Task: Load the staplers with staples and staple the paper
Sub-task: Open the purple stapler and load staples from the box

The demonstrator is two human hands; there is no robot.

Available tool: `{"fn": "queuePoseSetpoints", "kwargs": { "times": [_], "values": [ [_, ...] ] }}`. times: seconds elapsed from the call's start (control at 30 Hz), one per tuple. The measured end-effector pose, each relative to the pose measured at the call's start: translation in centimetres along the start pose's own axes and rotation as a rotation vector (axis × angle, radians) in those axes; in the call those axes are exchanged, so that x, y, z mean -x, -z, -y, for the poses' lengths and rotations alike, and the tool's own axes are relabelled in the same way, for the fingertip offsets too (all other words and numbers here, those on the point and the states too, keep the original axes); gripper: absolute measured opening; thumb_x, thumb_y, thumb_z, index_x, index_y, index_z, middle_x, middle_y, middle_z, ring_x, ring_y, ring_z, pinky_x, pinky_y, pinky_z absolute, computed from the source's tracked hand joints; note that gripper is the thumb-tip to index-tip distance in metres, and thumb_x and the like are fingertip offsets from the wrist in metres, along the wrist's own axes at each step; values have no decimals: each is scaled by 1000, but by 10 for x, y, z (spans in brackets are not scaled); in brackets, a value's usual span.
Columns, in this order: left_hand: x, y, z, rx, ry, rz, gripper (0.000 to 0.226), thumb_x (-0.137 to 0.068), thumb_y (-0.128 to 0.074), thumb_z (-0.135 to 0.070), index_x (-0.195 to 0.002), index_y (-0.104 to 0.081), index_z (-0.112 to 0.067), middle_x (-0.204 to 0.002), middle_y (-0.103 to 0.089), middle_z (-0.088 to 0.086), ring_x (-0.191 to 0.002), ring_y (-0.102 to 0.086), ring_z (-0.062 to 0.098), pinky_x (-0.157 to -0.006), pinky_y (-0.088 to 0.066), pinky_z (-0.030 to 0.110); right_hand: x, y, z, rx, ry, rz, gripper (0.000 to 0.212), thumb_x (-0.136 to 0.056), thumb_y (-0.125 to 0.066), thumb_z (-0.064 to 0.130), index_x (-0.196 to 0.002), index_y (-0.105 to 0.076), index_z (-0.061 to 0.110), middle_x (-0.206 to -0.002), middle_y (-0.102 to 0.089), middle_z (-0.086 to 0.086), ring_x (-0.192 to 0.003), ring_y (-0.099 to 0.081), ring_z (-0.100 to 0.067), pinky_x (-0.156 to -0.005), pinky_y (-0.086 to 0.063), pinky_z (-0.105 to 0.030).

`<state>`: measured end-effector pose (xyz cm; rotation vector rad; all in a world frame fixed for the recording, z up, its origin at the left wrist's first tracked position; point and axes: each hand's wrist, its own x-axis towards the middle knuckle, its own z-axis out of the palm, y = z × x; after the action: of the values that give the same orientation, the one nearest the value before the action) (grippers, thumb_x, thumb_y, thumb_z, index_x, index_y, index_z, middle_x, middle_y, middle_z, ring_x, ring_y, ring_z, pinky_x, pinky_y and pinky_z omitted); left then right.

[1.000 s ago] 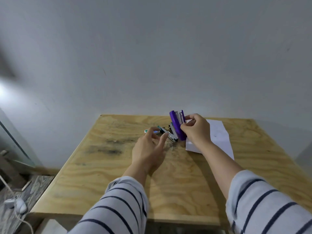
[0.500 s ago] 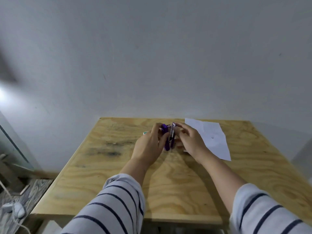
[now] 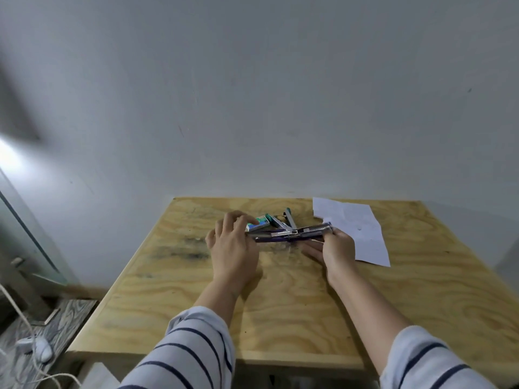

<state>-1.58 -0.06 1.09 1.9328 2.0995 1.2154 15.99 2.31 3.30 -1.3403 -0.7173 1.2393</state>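
Your right hand (image 3: 335, 248) holds the right end of the purple stapler (image 3: 289, 235), fingers closed around it. The stapler is swung fully open, so its metal staple channel and its purple base lie almost in one long line, running left from your grip, low over the table (image 3: 280, 299). Whether it touches the wood cannot be told.

Your left hand (image 3: 233, 248) is at the opposite, left end of the stapler. Its fingers are curled loosely and partly spread, with the fingertips (image 3: 247, 219) reaching past the stapler's end. Whether this hand grips the stapler or only rests against it cannot be told; the palm hides the contact.

Just beyond your left fingertips lies a small staple box (image 3: 259, 223), white with green print. To its right, behind the middle of the purple stapler, stands a second stapler (image 3: 283, 220) with green parts, opened so that its two arms form a V. It sits between your two hands and farther from you than both.

The sheet of paper (image 3: 356, 228) lies flat on the table just beyond and to the right of your right hand. Its near left corner is close to the end of the stapler that you hold; contact there cannot be judged.

Both of your forearms show striped sleeves (image 3: 193, 349) pushed back from the wrists.
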Motion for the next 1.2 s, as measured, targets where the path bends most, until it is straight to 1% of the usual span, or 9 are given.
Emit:
{"fn": "queuePoseSetpoints", "kwargs": {
  "times": [0.07,0.17,0.33,0.43,0.57,0.63,0.83,1.03,1.2],
  "values": [
    [0,4,3,-133,-4,106,51,-73,-45,-6,-113,-57,-33,-124,-55,-11,-121,-40,13,-108,-18,38,2,2,6,-53,-13,-28,30,-97,-34,4,-81,-59,12,-82,-68,-11,-66,-71,-28,-67,-59,-40],
    [5,8,0,-234,-103,206,56,-76,-47,-8,-124,-53,-35,-132,-57,-13,-125,-46,9,-112,-16,38,0,2,6,-8,-68,-3,28,-93,-34,0,-83,-59,7,-89,-70,-19,-71,-72,-31,-65,-61,-39],
    [10,-1,-19,-128,-193,250,43,-85,-38,-35,-127,-50,-36,-131,-60,-10,-115,-56,15,-91,-36,33,3,-1,0,13,-81,42,25,-94,-34,1,-106,-55,7,-87,-70,-17,-68,-72,-27,-59,-61,-34],
    [11,-11,-13,-123,-200,209,33,-90,-43,-57,-114,-58,-40,-117,-62,-17,-110,-55,11,-84,-42,33,0,1,-2,177,-52,68,31,-94,-36,5,-117,-57,11,-98,-71,-14,-68,-71,-24,-59,-61,-32],
    [14,-14,-7,-114,-225,127,29,-88,-49,-58,-102,-65,-39,-105,-64,-17,-101,-57,7,-79,-42,31,-5,12,1,670,244,38,37,-89,-43,6,-120,-63,11,-132,-58,-3,-90,-59,-20,-69,-46,-23],
    [16,-13,-7,-148,-266,83,30,-87,-50,-57,-102,-67,-38,-102,-65,-16,-97,-60,8,-74,-42,30,0,16,1,815,490,-1,36,-87,-45,2,-115,-65,14,-123,-59,-7,-100,-56,-23,-75,-41,-24],
    [18,-12,-11,-296,-279,-2,27,-81,-54,-53,-92,-71,-35,-88,-68,-14,-82,-63,10,-69,-34,33,17,11,-6,1139,1212,-166,29,-76,-60,4,-102,-66,16,-98,-63,1,-93,-54,-25,-73,-42,-35],
    [19,-11,-13,-378,-359,-31,24,-82,-54,-49,-83,-73,-33,-75,-67,-11,-68,-62,12,-68,-23,33,19,15,-10,1289,1293,-226,32,-86,-55,23,-116,-62,16,-109,-62,1,-99,-50,-22,-85,-36,-36],
    [20,-12,-14,-417,-439,-52,30,-86,-45,-47,-85,-72,-35,-79,-65,-10,-71,-63,14,-71,-24,33,17,7,-6,1199,1394,-27,17,-81,-63,3,-95,-72,9,-82,-71,-3,-80,-63,-24,-77,-44,-30]
  ]
}}
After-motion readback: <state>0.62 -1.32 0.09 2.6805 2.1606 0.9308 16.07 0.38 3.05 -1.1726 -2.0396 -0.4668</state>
